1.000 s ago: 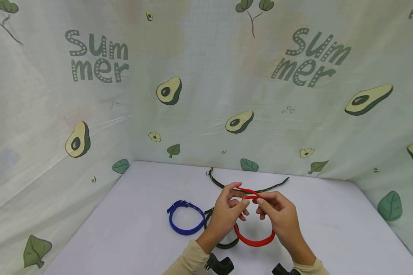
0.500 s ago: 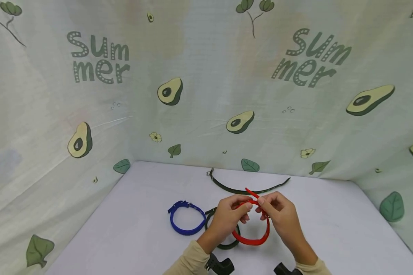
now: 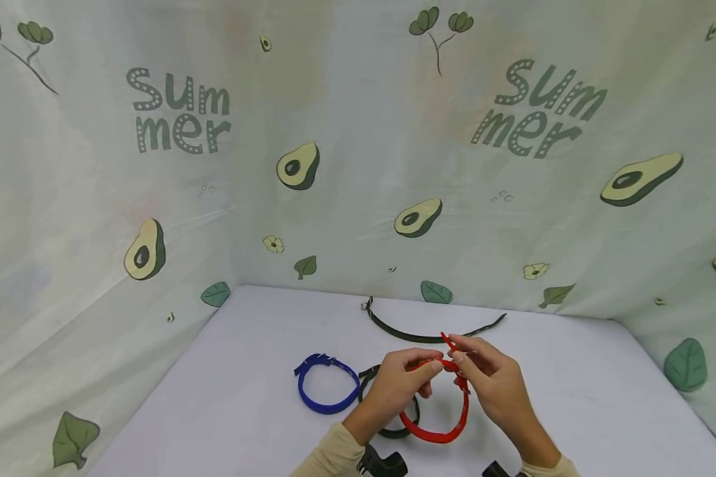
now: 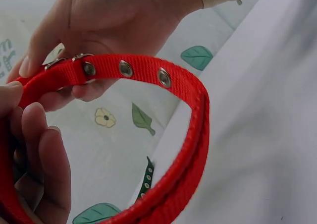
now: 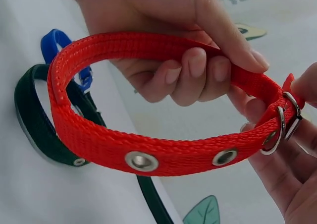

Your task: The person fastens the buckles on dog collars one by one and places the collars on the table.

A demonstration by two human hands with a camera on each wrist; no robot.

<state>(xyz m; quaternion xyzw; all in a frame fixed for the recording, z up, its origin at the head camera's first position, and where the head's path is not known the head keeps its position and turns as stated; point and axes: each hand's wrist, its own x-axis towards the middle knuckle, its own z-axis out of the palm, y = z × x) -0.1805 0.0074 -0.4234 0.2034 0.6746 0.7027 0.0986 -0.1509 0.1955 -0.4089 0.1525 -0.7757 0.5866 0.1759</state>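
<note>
Two hands: both on the red collar (image 5: 183,164); left hand (image 3: 396,381) pinches the band, right hand (image 3: 495,377) pinches the loose end (image 3: 446,340) close to the buckle (image 5: 294,127).
Red collar: one loop, held up off the surface (image 3: 227,424), between the hands; metal eyelets (image 5: 131,160) along the band.
Latest change: left forefinger, raised a second ago, now lowered to the band; red end, then a long arc, now a short tip beyond the right fingers.
Bearing on the work: fastening appears under way; pin in an eyelet, cannot tell.
Blue collar (image 3: 329,409): closed loop, left of the hands, unmoved.
Dark green collar (image 5: 39,130): closed loop, just beside the blue one, partly hidden by the left hand.
Dark strap (image 3: 406,336): one, laid open in a shallow curve near the back edge.
Surface: white, smooth.
Backdrop (image 3: 358,126): pale cloth at back and sides; printed avocados, leaves, "summer" twice.
Sleeves (image 3: 334,454): beige, a pair; black device (image 3: 389,464) near each wrist.
</note>
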